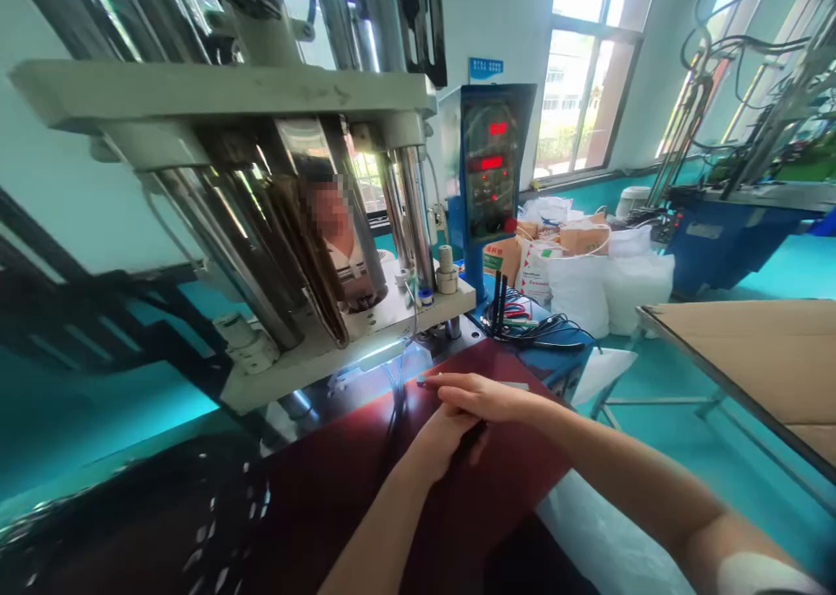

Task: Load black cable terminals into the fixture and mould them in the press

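Both my hands rest together on a dark red work surface point(326, 499) in front of a press machine point(274, 229). My right hand point(480, 396) lies over my left hand point(439, 438), its fingers stretched toward the left, the tips on a thin dark piece. My left hand is mostly covered and curls around a black cable point(471, 436). A bundle of black cables point(394, 403) runs from under the lit press opening point(372, 357) down across the surface, just left of my hands.
A blue control box point(489, 164) with red digits stands behind the press. More black cables point(535, 327) lie on a blue bench, white sacks point(607, 286) and boxes beyond. A cardboard-topped table point(764, 360) is at right; another blue machine point(731, 229) stands by the windows.
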Motion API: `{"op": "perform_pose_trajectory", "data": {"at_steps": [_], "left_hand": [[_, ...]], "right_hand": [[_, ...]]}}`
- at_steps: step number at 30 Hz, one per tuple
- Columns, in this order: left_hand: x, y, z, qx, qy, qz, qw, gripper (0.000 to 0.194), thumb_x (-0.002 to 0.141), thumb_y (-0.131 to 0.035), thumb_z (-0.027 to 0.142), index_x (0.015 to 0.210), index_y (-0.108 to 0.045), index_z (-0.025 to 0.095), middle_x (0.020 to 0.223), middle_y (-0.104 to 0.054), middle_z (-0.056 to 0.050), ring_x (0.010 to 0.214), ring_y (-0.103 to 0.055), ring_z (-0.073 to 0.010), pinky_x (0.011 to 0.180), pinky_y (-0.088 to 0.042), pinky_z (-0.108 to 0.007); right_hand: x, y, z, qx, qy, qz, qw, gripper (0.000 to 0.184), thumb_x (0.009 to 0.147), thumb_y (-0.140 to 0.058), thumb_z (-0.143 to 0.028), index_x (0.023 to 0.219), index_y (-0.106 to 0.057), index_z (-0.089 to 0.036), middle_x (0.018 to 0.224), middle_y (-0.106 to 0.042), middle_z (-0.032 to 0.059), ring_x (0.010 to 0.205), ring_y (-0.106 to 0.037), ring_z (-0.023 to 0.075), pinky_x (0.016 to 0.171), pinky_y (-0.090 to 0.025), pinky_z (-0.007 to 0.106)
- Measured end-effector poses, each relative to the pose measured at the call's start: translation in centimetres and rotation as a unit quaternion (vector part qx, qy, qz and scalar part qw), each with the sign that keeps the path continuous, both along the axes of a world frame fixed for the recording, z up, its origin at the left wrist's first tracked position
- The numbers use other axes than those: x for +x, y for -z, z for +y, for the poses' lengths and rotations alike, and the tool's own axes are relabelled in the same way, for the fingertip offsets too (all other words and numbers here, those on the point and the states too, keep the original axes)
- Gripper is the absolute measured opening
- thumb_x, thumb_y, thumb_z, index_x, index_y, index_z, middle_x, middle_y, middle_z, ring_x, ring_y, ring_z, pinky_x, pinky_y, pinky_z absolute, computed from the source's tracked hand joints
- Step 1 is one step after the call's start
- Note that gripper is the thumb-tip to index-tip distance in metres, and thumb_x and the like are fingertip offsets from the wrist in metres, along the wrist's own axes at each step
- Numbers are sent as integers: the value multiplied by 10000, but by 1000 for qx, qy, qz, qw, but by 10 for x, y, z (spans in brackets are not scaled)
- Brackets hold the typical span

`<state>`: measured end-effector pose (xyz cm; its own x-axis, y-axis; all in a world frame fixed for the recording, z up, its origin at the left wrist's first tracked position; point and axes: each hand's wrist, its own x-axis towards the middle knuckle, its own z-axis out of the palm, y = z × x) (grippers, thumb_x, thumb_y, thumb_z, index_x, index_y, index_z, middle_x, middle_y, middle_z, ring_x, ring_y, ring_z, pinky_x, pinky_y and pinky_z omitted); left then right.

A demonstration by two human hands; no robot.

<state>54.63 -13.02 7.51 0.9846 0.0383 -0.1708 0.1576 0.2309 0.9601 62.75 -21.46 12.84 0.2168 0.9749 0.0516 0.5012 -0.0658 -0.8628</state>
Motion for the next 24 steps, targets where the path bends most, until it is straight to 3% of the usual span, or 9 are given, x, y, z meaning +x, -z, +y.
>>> {"op": "perform_pose_trajectory", "data": {"at_steps": [4, 6, 9, 11, 13, 17, 21, 24], "left_hand": [[-1, 15, -1, -9, -28, 33, 999, 288, 704, -565, 414, 738, -497, 137, 496, -468, 41, 342, -365, -52, 321, -188, -185], [-2, 15, 1, -32, -36, 37, 998, 305, 674, -612, 406, 749, -505, 130, 532, -474, 41, 362, -362, -38, 340, -183, -182], [-3, 14, 4, -66, -38, 48, 996, 320, 618, -673, 356, 765, -512, 122, 579, -493, 34, 398, -371, -28, 364, -187, -174], [-3, 14, 4, -67, -37, 53, 996, 316, 614, -678, 349, 749, -501, 125, 583, -491, 33, 398, -360, -25, 363, -176, -173], [-2, 16, 4, -53, -54, 45, 996, 317, 616, -680, 351, 732, -479, 135, 579, -479, 40, 394, -354, -25, 356, -173, -173], [-4, 20, 5, -36, -77, 32, 996, 326, 629, -681, 353, 742, -450, 152, 516, -406, 77, 383, -326, -26, 354, -181, -170], [-9, 21, 5, -57, -49, 44, 996, 332, 630, -680, 346, 761, -433, 166, 464, -384, 92, 381, -297, -26, 357, -163, -160], [-10, 20, 1, -23, -36, 63, 997, 330, 626, -659, 376, 697, -402, 181, 418, -361, 100, 342, -259, -23, 338, -148, -165]], "right_hand": [[18, 23, -9, 6, 7, -12, 1000, 509, 928, -271, -419, 1318, -411, -125, 1341, -444, 92, 1195, -434, 198, 996, -335, 324], [35, 36, -17, -18, 62, -112, 992, 467, 930, -273, -339, 1330, -381, -125, 1339, -449, 82, 1196, -432, 174, 985, -348, 295], [55, 56, -34, -110, 162, -298, 934, 434, 826, -414, -155, 1250, -454, -76, 1252, -513, 153, 1147, -470, 231, 948, -368, 337], [56, 68, -44, -154, 189, -344, 907, 368, 759, -413, -58, 1097, -557, -63, 1105, -576, 200, 1059, -518, 283, 888, -382, 387], [51, 77, -50, -172, 203, -351, 898, 310, 732, -383, -23, 957, -592, -69, 1009, -585, 220, 993, -539, 312, 822, -391, 408], [43, 80, -62, -194, 202, -326, 903, 240, 660, -481, -104, 892, -545, -114, 923, -604, 188, 872, -576, 322, 723, -409, 390], [46, 78, -82, -194, 201, -242, 929, 60, 697, -449, -169, 749, -478, -171, 777, -614, 94, 771, -604, 245, 674, -423, 322], [37, 83, -94, -192, 215, -158, 944, 85, 736, -335, -158, 753, -413, -187, 661, -568, 9, 537, -577, 144, 498, -423, 241]]}}
